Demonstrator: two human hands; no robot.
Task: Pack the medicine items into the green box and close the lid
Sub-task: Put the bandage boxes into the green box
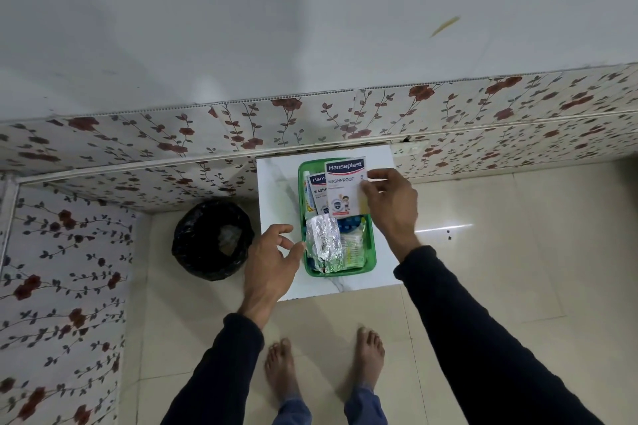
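Right hand (390,203) fingers pinch the Hansaplast packet (345,190) over the green box (368,245) at frame centre, probably to drop it in; left hand (272,259) spread open, holding nothing

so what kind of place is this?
Probably a room in a home: floral wall panels, glossy tiled floor, a bin with a black liner beside a small white table, bare feet.

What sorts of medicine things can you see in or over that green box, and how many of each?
White Hansaplast plaster packets: 2, one pinched in the right hand, one lying in the green plastic box
Crinkled silver foil tablet strip: 1
Thin white tube: 1
Clear packet of cotton buds: 1
Total: 5
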